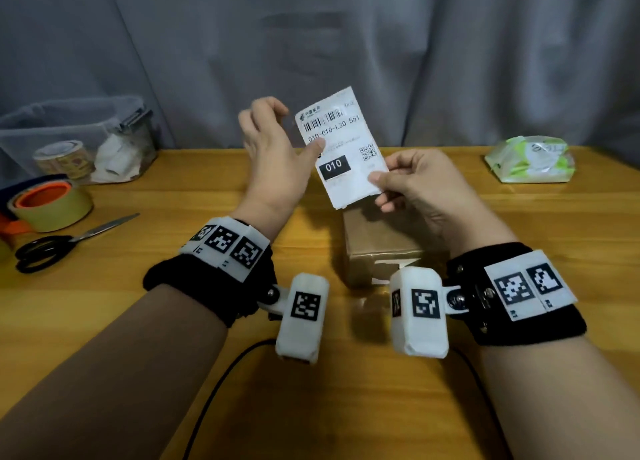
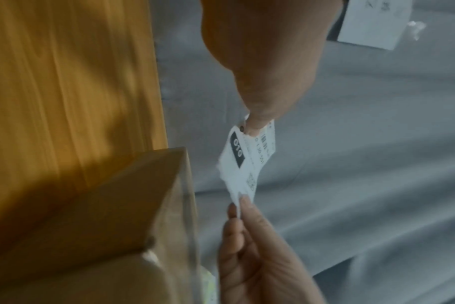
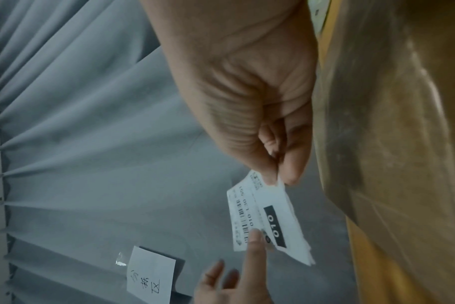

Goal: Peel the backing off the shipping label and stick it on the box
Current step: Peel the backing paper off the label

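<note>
Head view: set high on the near side, behind both forearms. Faces forward and down over the table (image 1: 138,338) to the grey curtain (image 1: 450,43) on the far side. Middle distance.

Left wrist view: very close, looks along the left hand (image 2: 260,61) toward the curtain. The picture lies sideways.

Right wrist view: very close, looks along the right hand (image 3: 247,92). Also sideways.

Shared by all three views: shipping label (image 1: 341,140), box (image 1: 377,248), both hands, table, curtain.

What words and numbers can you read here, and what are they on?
"010-010-L30 551": on the shipping label.
"010": white on a black patch, same label.
Its small print, the handwriting on the paper note and the green pack: too blurred to read.
</note>
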Available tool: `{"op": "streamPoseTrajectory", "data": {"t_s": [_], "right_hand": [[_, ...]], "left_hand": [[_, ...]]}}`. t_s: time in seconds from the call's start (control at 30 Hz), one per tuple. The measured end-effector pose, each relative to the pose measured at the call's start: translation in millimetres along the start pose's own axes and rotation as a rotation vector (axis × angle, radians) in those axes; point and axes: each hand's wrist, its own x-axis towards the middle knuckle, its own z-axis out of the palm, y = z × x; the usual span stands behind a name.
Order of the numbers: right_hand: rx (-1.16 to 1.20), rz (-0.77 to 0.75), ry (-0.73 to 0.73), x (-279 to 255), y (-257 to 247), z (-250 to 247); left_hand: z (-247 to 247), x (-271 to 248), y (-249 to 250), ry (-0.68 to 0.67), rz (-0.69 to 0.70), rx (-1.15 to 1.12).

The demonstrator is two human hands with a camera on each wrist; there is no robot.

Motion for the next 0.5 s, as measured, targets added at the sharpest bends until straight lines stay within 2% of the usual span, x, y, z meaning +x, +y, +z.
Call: {"op": "streamPoseTrajectory", "data": {"t_s": [0.07, 0.17, 0.2, 0.23, 0.33, 0.5], "right_hand": [[0.057, -0.02, 0.029, 1.4, 1.8, -2.5], [0.171, -0.032, 0.027, -0.2, 1.5, -6.7], [0.217, -0.038, 0.023, -0.9, 1.2, -8.0], [0.254, -0.043, 0.016, -1.5, 0.8, -9.2], [0.331, -0.071, -0.016, -3.9, 0.4, -9.6], [0.31, -0.114, -0.041, -5.8, -0.4, -6.5]], "left_hand": [[-0.7, -3.2, 3.9, -0.088, 0.194, 0.245], [0.3, -10.2, 13.2, -0.489, 0.389, 0.299], [1.6, -11.9, 14.0, -0.557, 0.409, 0.28], [3.2, -13.3, 15.1, -0.575, 0.413, 0.236], [7.9, -15.5, 18.2, -0.518, 0.43, 0.144], [12.0, -16.1, 26.9, -0.502, 0.517, 0.211]]}}
